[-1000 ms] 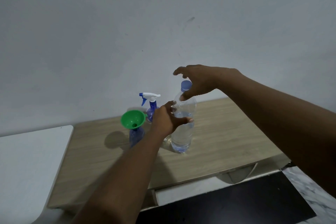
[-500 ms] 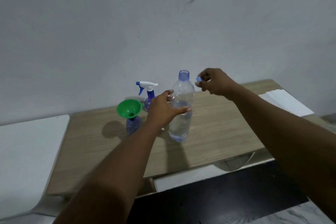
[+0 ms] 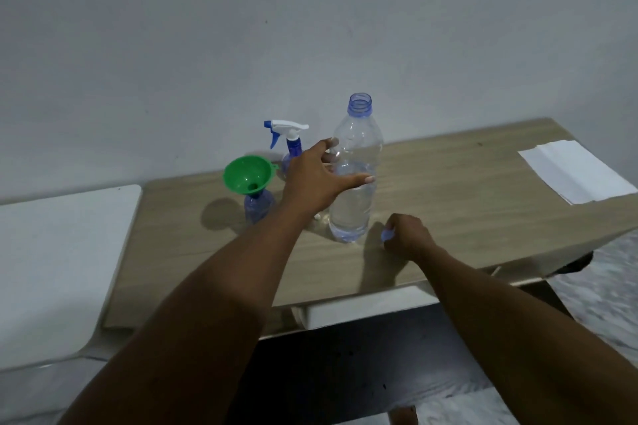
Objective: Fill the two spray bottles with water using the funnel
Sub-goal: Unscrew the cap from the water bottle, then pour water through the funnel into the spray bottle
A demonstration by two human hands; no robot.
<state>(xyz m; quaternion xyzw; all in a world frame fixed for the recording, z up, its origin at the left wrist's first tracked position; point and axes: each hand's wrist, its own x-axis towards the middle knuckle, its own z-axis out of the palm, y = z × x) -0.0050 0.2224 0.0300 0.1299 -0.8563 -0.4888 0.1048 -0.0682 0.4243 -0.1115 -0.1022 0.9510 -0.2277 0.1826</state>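
Both arms are bare: the long left forearm (image 3: pixel 221 286) fills the lower left of the frame, and the right forearm (image 3: pixel 500 314) fills the lower right. At centre, the left hand (image 3: pixel 310 179) shows pale, longish fingernails (image 3: pixel 370 179) on thumb and forefinger. The bare right hand (image 3: pixel 409 235) has its nails hidden.

An uncapped clear water bottle (image 3: pixel 355 148), partly full, stands upright on the desk (image 3: pixel 448 183), held by the left grip (image 3: pixel 314 179); the right grip (image 3: pixel 407 235) pinches its blue cap (image 3: pixel 386 235) beside the base. To its left a green funnel (image 3: pixel 247 174) sits in the neck of a blue spray bottle (image 3: pixel 257 205); behind, a second spray bottle (image 3: pixel 290 134) carries its white trigger head.
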